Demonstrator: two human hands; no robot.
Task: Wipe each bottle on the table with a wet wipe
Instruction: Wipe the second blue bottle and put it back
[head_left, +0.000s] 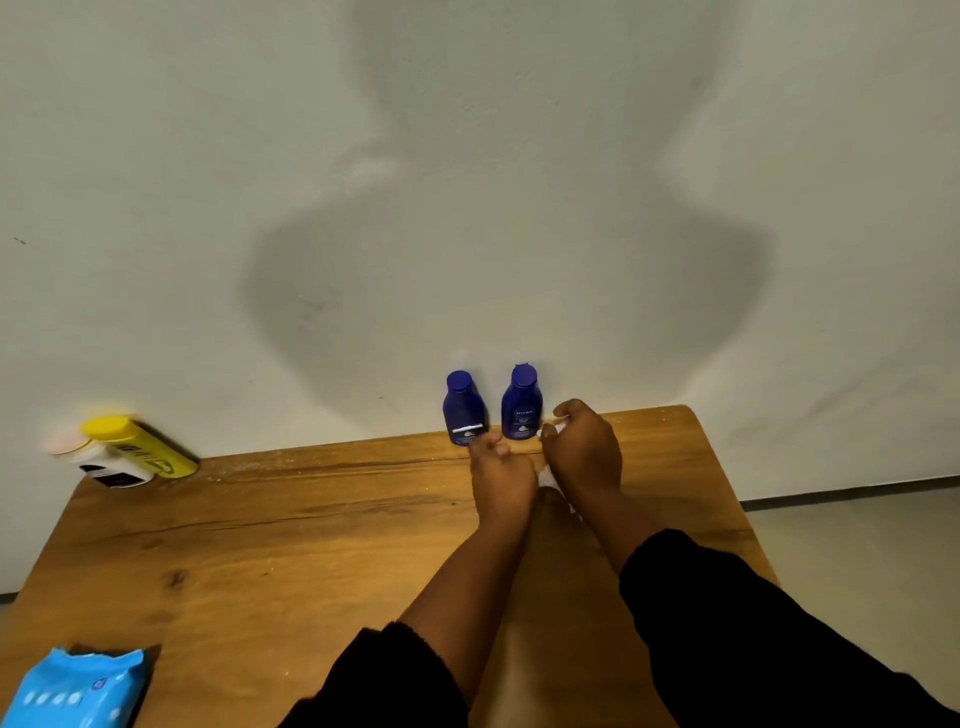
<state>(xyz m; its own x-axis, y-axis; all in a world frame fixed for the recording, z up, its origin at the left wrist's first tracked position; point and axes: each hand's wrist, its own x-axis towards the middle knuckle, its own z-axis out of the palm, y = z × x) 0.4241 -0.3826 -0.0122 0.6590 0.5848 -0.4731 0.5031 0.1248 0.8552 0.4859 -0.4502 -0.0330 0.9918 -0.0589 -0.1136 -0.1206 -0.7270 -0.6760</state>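
Two dark blue bottles stand upright at the table's back edge against the wall, the left one and the right one. Just in front of them my left hand and my right hand are close together with curled fingers. A white wet wipe shows between them and again at my right fingertips; both hands hold it, and most of it is hidden. Neither hand touches a blue bottle. At the far left a yellow bottle and a white bottle with a pinkish cap stand by the wall.
A blue pack of wet wipes lies at the front left corner of the wooden table. The wall runs right behind the bottles. The table's right edge drops to the floor.
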